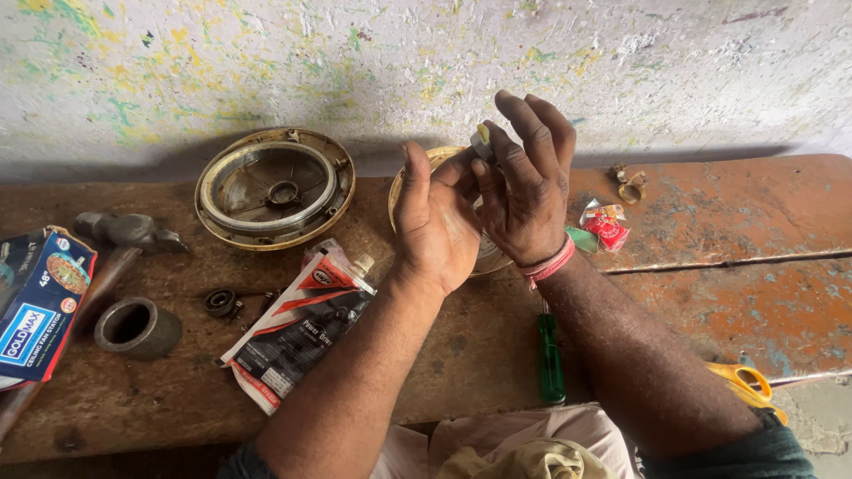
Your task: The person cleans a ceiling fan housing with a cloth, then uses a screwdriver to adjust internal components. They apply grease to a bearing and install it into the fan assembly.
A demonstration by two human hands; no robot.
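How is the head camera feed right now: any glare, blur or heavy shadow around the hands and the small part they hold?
Head view: soft, even daylight, no glare; the left hand and right hand are sharp, though the small grey-and-yellow part pinched between the fingertips is too small to make out; a shadow band runs along the paint-flecked wall behind the round brass-rimmed metal cover; straight edges bow slightly toward the frame's corners.

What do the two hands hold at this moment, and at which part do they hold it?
A small object with a yellowish tip is pinched between the fingers of the left hand and the right hand, above the bench. They cover its lower part; what it is cannot be told.
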